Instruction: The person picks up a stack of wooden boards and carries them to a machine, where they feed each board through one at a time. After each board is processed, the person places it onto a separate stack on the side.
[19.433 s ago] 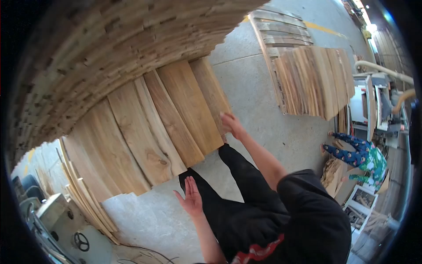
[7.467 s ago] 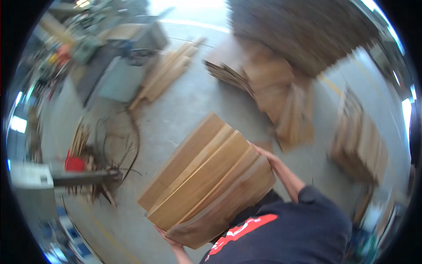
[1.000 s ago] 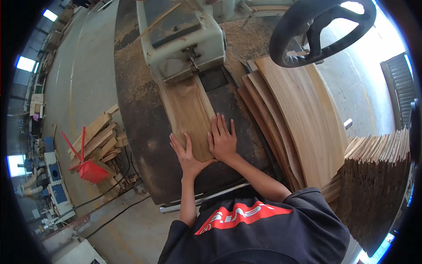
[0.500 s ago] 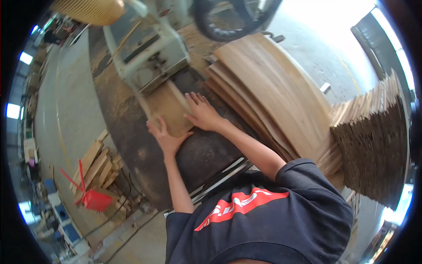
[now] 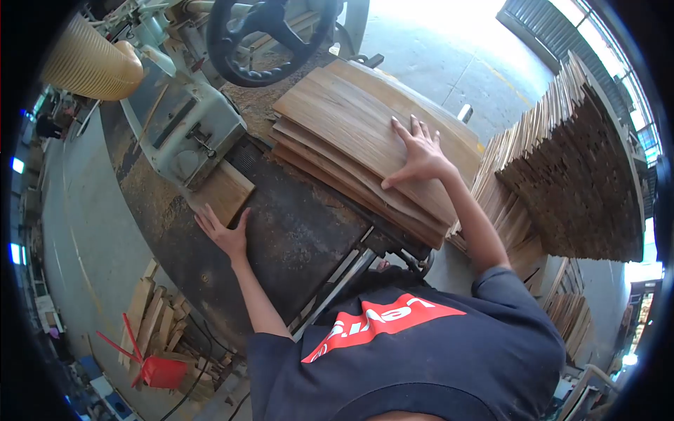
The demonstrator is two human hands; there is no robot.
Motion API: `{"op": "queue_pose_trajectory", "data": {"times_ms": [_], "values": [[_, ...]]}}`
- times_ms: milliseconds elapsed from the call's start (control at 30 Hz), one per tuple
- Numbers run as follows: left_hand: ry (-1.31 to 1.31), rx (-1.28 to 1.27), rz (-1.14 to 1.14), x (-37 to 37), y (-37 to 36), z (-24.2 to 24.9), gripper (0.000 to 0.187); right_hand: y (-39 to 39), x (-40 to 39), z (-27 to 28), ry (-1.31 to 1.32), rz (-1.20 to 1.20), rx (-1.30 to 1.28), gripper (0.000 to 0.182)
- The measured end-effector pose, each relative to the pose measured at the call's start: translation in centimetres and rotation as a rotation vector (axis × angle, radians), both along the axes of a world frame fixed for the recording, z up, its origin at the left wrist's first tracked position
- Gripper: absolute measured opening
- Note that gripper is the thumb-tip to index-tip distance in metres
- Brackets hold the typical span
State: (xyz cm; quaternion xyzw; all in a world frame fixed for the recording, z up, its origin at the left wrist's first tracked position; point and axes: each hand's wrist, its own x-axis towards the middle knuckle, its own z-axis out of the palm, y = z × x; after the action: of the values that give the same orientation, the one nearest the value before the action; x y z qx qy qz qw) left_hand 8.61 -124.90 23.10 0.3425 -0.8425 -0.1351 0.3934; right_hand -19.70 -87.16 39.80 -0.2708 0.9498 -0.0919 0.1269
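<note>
My left hand (image 5: 226,235), fingers spread, touches the near end of a wooden board (image 5: 223,194). That board lies on the dark metal machine table (image 5: 288,238), and its far part is hidden under the pale machine housing (image 5: 189,137). To the right, my right hand (image 5: 421,156) rests with fingers apart on the top plank (image 5: 351,112) of a stack of wide wooden planks. Nothing is gripped in either hand.
A black handwheel (image 5: 270,38) and a ribbed yellow hose (image 5: 91,59) stand beyond the table. At right rises a tall stack of thin boards (image 5: 569,168). A red container (image 5: 163,372) sits by wood offcuts (image 5: 158,316) on the left floor.
My right hand has left the board at the machine and moved right onto the plank stack. The board has gone farther under the housing, my left hand still at its end. The view has shifted right.
</note>
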Motion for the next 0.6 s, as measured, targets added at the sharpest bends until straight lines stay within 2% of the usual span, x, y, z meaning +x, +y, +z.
{"op": "queue_pose_trajectory", "data": {"times_ms": [33,67,100,133,200,267,333,400,433,467,500,533,600], "values": [[-0.008,-0.009,-0.013,0.3,1.0,-0.1,0.105,-0.1,-0.3,0.0,0.008,0.043,-0.045,0.152],[0.023,0.011,-0.024,0.8,2.7,-0.2,0.097,0.0,-0.2,-0.2,0.016,0.083,-0.086,0.150],[0.055,0.035,-0.035,1.1,4.8,-0.1,0.089,-0.2,0.3,-0.3,0.067,0.073,-0.105,0.145],[0.048,0.038,-0.047,1.7,7.1,0.1,0.089,-0.1,1.2,-0.6,0.061,0.061,-0.102,0.145],[0.088,0.027,-0.082,3.6,12.7,2.3,0.081,-0.9,3.2,-0.4,0.052,0.003,-0.115,0.138],[0.121,0.115,-0.135,5.6,17.4,4.0,0.083,-1.9,5.5,0.7,0.071,0.006,-0.118,0.136],[0.210,0.378,-0.207,7.6,21.4,4.9,0.090,-3.3,7.8,3.4,-0.103,-0.058,-0.300,0.135],[0.282,0.697,-0.325,9.1,24.4,6.6,0.105,-4.6,9.7,4.2,-0.107,-0.025,-0.357,0.129],[0.278,0.692,-0.288,9.7,25.2,7.7,0.105,-5.1,10.3,4.4,-0.337,0.002,-0.558,0.123],[0.243,0.716,-0.390,10.1,25.9,9.1,0.116,-5.6,10.7,4.5,-0.568,0.028,-0.749,0.118],[0.212,0.742,-0.490,10.4,26.6,10.2,0.128,-6.2,11.7,4.2,-0.953,0.027,-0.885,0.100],[0.220,0.743,-0.454,10.6,27.2,11.2,0.128,-7.0,12.7,2.6,-1.070,0.044,-1.083,0.089],[0.081,0.710,-0.485,10.8,28.2,12.4,0.151,-7.4,14.0,-1.5,-1.798,-0.076,-1.159,0.085]]}}
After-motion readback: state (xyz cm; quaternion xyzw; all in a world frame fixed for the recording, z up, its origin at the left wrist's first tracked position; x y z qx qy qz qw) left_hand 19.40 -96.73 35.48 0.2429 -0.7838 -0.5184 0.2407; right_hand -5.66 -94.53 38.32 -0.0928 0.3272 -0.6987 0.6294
